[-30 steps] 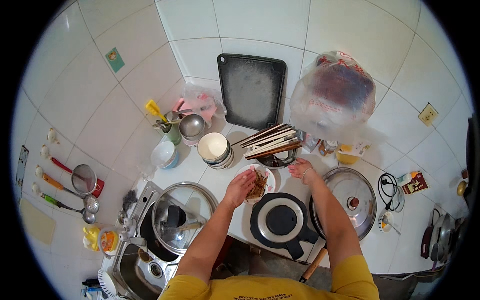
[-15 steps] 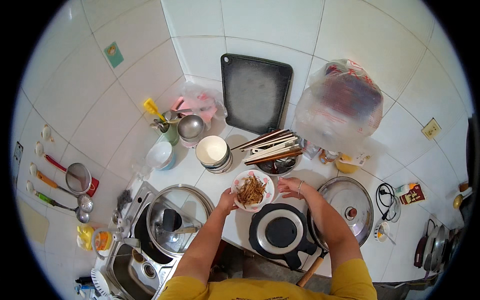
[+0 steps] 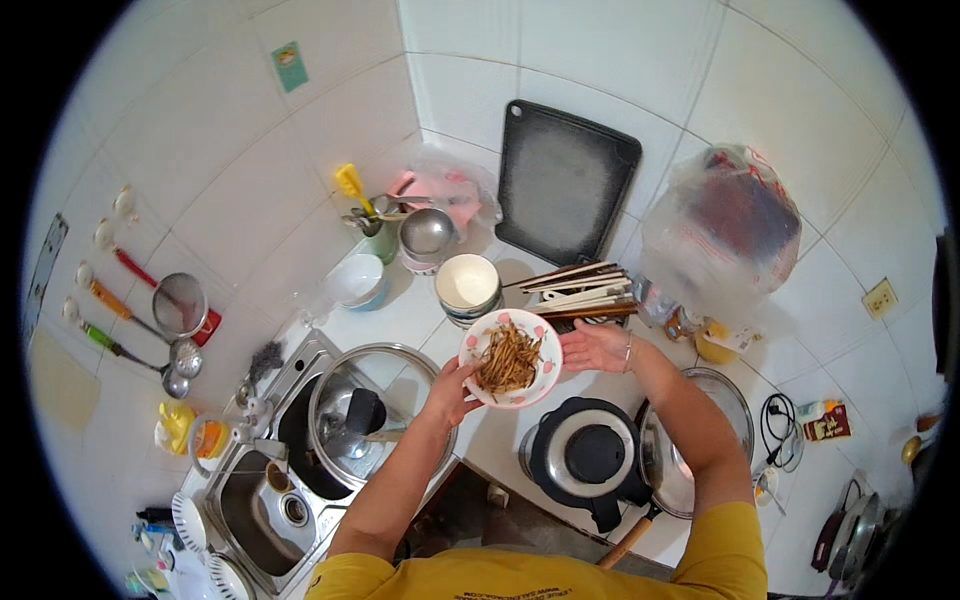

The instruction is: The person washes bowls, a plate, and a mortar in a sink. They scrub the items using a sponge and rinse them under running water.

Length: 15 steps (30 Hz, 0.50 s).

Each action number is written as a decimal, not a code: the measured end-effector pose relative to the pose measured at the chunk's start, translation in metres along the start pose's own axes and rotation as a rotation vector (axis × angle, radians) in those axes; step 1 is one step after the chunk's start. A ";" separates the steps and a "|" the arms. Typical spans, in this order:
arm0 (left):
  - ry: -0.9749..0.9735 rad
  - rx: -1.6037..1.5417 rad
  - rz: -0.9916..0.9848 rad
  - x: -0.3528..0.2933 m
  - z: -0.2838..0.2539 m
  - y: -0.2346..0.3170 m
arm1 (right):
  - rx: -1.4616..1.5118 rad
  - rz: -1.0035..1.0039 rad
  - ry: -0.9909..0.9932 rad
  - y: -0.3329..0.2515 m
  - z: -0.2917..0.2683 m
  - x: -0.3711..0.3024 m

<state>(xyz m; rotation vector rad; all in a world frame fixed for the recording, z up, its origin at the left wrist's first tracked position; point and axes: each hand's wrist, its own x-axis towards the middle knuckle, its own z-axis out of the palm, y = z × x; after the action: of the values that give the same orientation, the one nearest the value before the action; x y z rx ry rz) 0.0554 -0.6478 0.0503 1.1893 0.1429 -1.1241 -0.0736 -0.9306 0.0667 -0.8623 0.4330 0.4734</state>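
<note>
My left hand (image 3: 452,393) grips the left rim of a white bowl (image 3: 548,376) with pink spots, held above the counter. Brown shredded food (image 3: 508,360) lies in the bowl. On the bowl's right side, my right hand (image 3: 597,348) is stretched out with its fingers straight, the tips at or very near the rim; whether they touch it I cannot tell. Just below the bowl stands a round black appliance (image 3: 595,455) with a handle. Behind the bowl are a stack of bowls (image 3: 468,283) and a bundle of chopsticks (image 3: 590,297).
A steel double sink (image 3: 265,510) is at the left, with a large glass lid (image 3: 350,405) over its edge. A lidded pan (image 3: 705,440) sits to the right. A black cutting board (image 3: 568,180) leans on the wall beside a plastic bag (image 3: 725,220). Ladles and a strainer (image 3: 180,304) hang at left.
The view has turned, so the surroundings sit further right and tilted. The bowl appears nearer and raised, covering part of the bowl stack. My right hand's fingers have straightened.
</note>
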 end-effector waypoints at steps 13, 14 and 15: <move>-0.226 -0.596 0.634 -0.154 -0.123 0.019 | -0.322 0.079 -0.091 -0.027 0.242 0.061; -0.158 -0.658 0.628 -0.173 -0.139 0.015 | -0.330 0.114 -0.125 -0.017 0.260 0.079; -0.119 -0.712 0.677 -0.186 -0.159 0.007 | -0.360 0.158 -0.174 -0.004 0.279 0.098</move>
<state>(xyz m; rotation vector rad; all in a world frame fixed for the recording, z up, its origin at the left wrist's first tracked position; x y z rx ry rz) 0.0404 -0.4091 0.1016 0.4601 0.0331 -0.4647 0.0553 -0.6886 0.1769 -1.1277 0.2592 0.7822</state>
